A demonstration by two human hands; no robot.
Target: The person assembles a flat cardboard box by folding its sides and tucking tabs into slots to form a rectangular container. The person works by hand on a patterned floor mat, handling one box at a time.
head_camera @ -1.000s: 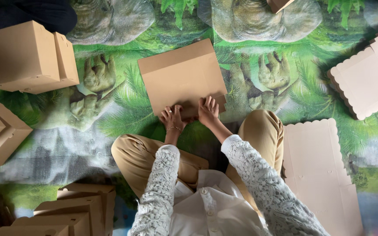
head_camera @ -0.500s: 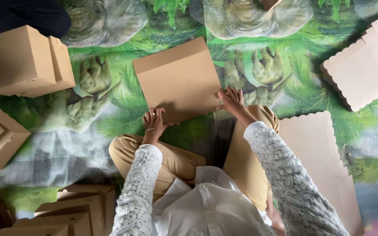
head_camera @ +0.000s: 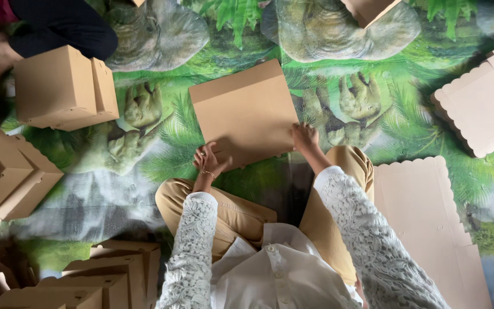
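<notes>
A flat brown cardboard piece (head_camera: 246, 109) lies on the printed green mat in front of my crossed knees. My left hand (head_camera: 210, 160) holds its near left corner, fingers curled on the edge. My right hand (head_camera: 305, 137) presses on its near right corner. Both arms wear white lace sleeves. The card's far edge points away from me, slightly turned.
A folded brown box (head_camera: 64, 88) stands at the left beside another person's dark-trousered leg (head_camera: 58, 26) and hand. Folded boxes (head_camera: 7, 177) stack at the far left and bottom left (head_camera: 87, 274). Flat scalloped card sheets lie at the right (head_camera: 424, 217) and upper right (head_camera: 487, 103).
My hands have moved apart from the middle of the card's near edge to its two near corners. The view has shifted slightly.
</notes>
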